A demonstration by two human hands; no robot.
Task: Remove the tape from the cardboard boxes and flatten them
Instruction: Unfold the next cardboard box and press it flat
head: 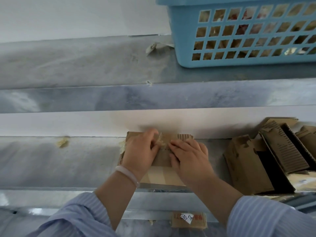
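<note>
A blue plastic basket (239, 36) with a square-holed wall sits at 1 o'clock, well apart from the hands; crumpled tan and reddish scraps show through the holes, too blurred to name. At 3 o'clock a cluster of opened cardboard boxes (266, 161) leans together, with torn corrugated flaps and dark open insides; I count at least three, though the overlap makes the number uncertain. A small cardboard piece (189, 220) with a handwritten white label lies at 6 o'clock, below the table edge. A scrap of tape (63, 142) sticks to the surface at 9 o'clock, and a curled shred (154, 47) lies just left of the basket.

The table (68, 159) is grey, smeared and worn, with a white band across it behind the hands; beyond that runs another grey strip and a pale wall. The picture is motion-blurred.

One cardboard box (162, 161) lies at the centre, against the white band. Both hands rest on its top. The left hand (140, 151), with a pale bangle (127, 175) on its wrist, has its fingers curled and pinched on a crumpled strip of clear tape (160, 141) rising from the box. The right hand (189, 156) lies flat with fingers loosely bent, pressing the box top just beside the tape; it grips nothing that I can see. Two striped blue sleeves (82, 218) frame the bottom.
</note>
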